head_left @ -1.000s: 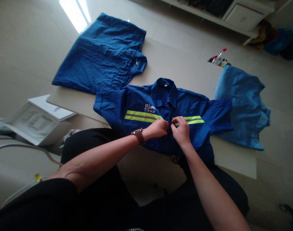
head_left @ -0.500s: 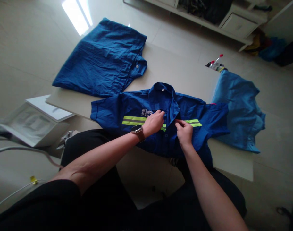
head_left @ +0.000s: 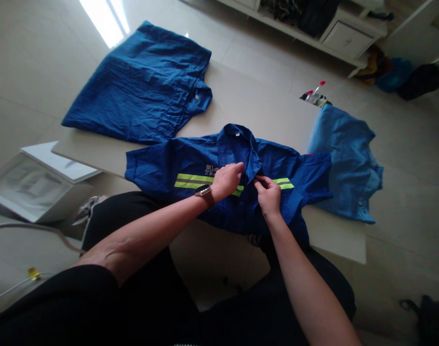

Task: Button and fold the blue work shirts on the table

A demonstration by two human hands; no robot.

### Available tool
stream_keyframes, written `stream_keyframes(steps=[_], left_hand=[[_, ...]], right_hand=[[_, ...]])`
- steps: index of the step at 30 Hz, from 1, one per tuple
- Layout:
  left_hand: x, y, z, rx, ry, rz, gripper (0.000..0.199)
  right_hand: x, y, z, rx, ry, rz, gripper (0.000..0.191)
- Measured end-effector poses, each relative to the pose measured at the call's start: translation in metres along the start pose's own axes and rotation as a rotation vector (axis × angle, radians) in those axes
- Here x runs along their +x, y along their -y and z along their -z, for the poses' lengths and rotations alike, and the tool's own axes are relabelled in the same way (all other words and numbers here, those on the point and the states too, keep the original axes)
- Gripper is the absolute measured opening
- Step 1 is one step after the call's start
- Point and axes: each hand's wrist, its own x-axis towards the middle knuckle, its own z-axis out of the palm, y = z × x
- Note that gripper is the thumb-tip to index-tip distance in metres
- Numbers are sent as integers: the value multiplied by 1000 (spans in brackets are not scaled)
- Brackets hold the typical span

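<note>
A blue work jacket [head_left: 205, 216] with yellow-green reflective strips lies front up across the table edge, its collar pointing away from me and its sleeves spread to both sides. My left hand [head_left: 226, 181], with a watch on the wrist, is closed on the jacket's front opening just below the collar; its fingertips are partly hidden. My right hand [head_left: 269, 196] pinches the opposite front edge beside the collar tip. White lettering on the chest is partly covered by my left hand.
A blue garment [head_left: 143, 86] lies at the table's far left, and a lighter blue garment [head_left: 344, 163] hangs over its right end. Bottles with red caps [head_left: 315, 91] stand behind the table [head_left: 255, 103]. A white box [head_left: 42, 182] is at left, a white cabinet [head_left: 345, 38] at the back.
The view has shifted slightly, so everything appears a little further left. Both hands stay at the jacket's front opening, with the left fingers bent slightly differently.
</note>
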Motion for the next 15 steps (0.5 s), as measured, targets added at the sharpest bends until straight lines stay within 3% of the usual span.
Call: stream_keyframes(steps=[7, 15], left_hand=[[-4, -12, 10, -118, -44, 23, 18], [-3, -13, 14, -281, -35, -59, 15]], right_hand=[[-8, 17, 1, -121, 0, 109, 36], [-12, 30, 2, -256, 19, 168, 35]])
